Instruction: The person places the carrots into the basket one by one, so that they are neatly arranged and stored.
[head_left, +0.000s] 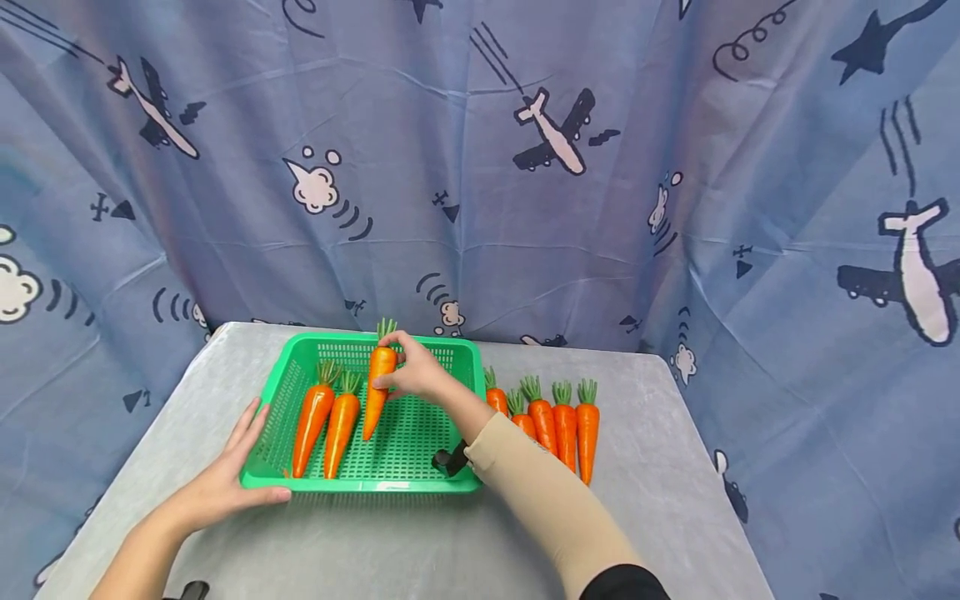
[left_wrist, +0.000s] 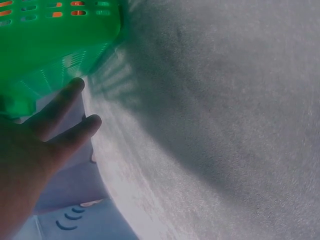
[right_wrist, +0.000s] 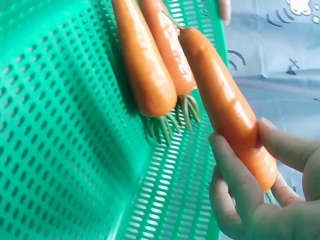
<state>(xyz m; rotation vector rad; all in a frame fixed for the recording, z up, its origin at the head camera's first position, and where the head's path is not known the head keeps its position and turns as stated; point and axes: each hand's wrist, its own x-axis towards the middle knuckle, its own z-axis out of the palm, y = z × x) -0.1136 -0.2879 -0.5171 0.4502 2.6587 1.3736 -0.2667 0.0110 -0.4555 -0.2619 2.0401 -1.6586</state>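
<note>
My right hand point(head_left: 415, 367) pinches an orange carrot point(head_left: 377, 392) near its thick, green-stemmed end, over the green plastic basket point(head_left: 360, 486). In the right wrist view the fingers and thumb press on both sides of this carrot point(right_wrist: 225, 100). Two more carrots point(head_left: 312, 421) point(head_left: 342, 425) lie side by side in the basket's left part, stems toward the back. At the basket's front left corner is my left hand point(head_left: 221, 487), fingers spread along the left side and thumb by the front rim. The left wrist view shows its straight fingers point(left_wrist: 75, 134) beside the basket wall point(left_wrist: 55, 45).
Right of the basket, several carrots point(head_left: 587, 429) lie in a row on the grey-white table point(head_left: 660, 500), partly hidden by my right forearm point(head_left: 540, 483). A blue curtain point(head_left: 480, 208) printed with planes hangs around the back and sides of the table.
</note>
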